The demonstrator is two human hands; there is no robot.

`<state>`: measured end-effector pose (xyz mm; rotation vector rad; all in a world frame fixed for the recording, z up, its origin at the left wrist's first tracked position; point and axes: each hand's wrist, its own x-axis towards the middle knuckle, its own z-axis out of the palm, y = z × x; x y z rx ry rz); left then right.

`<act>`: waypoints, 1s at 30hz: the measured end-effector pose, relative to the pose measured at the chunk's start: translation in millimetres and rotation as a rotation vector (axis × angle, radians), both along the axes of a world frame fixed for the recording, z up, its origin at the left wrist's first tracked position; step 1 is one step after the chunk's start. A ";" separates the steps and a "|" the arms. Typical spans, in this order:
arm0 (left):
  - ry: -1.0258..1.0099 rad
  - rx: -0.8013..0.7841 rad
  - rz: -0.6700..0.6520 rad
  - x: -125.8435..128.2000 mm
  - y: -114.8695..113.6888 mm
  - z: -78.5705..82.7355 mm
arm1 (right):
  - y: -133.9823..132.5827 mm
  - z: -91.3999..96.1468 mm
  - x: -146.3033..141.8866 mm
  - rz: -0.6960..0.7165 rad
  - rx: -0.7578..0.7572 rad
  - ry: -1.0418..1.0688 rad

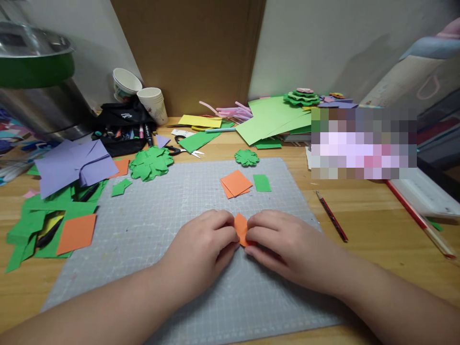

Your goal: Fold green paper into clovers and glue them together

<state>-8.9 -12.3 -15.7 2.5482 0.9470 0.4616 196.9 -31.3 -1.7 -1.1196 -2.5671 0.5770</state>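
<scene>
A small piece of orange paper (pixel 241 229) is pinched between my two hands, low over the grey cutting mat (pixel 143 239). My left hand (pixel 204 244) grips its left side with curled fingers, and my right hand (pixel 287 247) grips the right side. Much of the paper is hidden by my fingers. Just beyond lie stacked orange paper squares (pixel 236 184) and a green paper rectangle (pixel 262 182). Farther back on the mat sit a small green paper flower (pixel 246 157) and a larger green paper flower (pixel 151 163).
Green paper scraps (pixel 32 220), an orange square (pixel 76 234) and purple paper (pixel 72 163) lie at left. Scissors (pixel 185 148) rest behind the mat near a black pencil case (pixel 124 127) and paper cups (pixel 153 103). A pencil (pixel 332 216) lies at right. Cardboard (pixel 190 52) leans behind.
</scene>
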 end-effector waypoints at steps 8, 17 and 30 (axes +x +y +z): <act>0.022 0.031 0.030 2.4 -2.4 -1.2 | -0.4 0.9 1.4 -0.050 -0.074 0.002; 0.030 0.010 0.057 1.1 -2.4 -0.7 | 0.1 -2.5 -1.4 -0.030 -0.017 -0.024; 0.206 0.083 -0.072 0.1 -17.0 10.4 | 0.1 -2.7 -2.0 -0.141 -0.211 0.124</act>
